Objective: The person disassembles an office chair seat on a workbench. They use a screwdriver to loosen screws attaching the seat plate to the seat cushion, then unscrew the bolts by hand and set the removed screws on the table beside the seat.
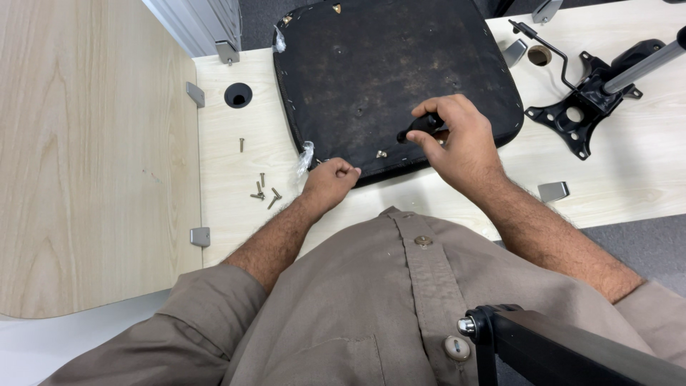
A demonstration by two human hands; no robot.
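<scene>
A black chair seat pad [386, 64] lies upside down on the pale wooden desk [236, 154]. My right hand [457, 139] rests on its near right part and grips a black tool handle [421, 127], pointed at a brass screw [381, 154] near the pad's front edge. My left hand [332, 180] is closed in a fist at the pad's front edge, next to a scrap of clear plastic [305, 157]; I cannot tell whether it holds anything. Several loose brass screws [263, 191] lie on the desk left of that hand.
A black metal chair mechanism [582, 104] with a grey gas cylinder lies at the right. A round cable hole [238, 94] and a lone screw [241, 144] are at the left. Metal brackets [554, 191] sit on the desk edges. A black bar [572, 350] shows bottom right.
</scene>
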